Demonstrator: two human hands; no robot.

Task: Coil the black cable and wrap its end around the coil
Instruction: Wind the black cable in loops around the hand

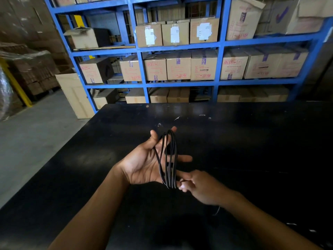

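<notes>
Fingers (pixel 173 131) of my left hand (pixel 144 163) are spread wide and palm-up above the counter (pixel 252 141), and the black cable (pixel 168 159) hangs around them in several long loops, running from the top of the index finger and thumb down past the heel of the palm. That hand is not clenched; the coil simply drapes over the open fingers, with the thumb pressed lightly against its near side. My right hand (pixel 201 186) sits just beside the bottom of the coil, its fingertips pinched together at the lowest bend of the loops, touching the strands there. I cannot tell for certain whether the pinch has the free end or only a loop. A thin stretch of cable (pixel 217 211) shows below my right wrist, hard to follow against the dark surface. From the head view, both forearms reach in from the lower edge. Beyond the counter stands a blue steel rack (pixel 142 69) filled with cardboard boxes (pixel 203 64), and a concrete floor (pixel 36 132) lies to the left.
</notes>
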